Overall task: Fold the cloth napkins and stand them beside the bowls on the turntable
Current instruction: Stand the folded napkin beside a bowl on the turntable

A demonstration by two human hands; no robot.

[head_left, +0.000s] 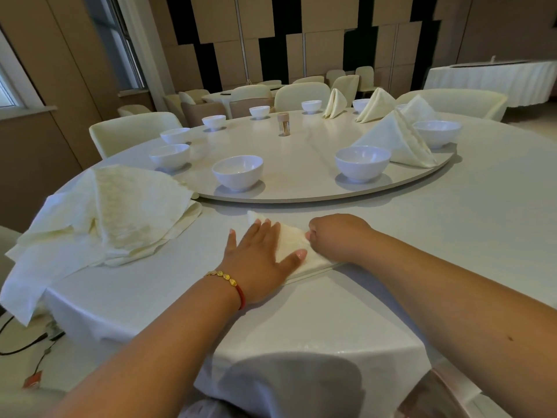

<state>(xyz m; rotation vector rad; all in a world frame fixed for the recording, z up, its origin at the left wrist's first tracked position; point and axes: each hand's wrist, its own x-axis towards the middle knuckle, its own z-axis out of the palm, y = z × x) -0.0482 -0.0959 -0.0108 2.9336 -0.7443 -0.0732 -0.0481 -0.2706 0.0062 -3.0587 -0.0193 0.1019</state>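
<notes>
Right now the napkin (pixel 291 242) lies on the table (pixel 452 224) just short of the turntable (pixel 301 164), long edge running left-right; the left hand (pixel 259 254) presses it flat with straight fingers, while the right hand (pixel 334 233), nearer its right tip, pinches there.

bare forearms; red-corded gold bead bracelet (pixel 228 281), left wrist

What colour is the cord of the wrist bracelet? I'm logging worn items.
Red cord with gold beads, the bracelet on the left wrist; head view.
</notes>
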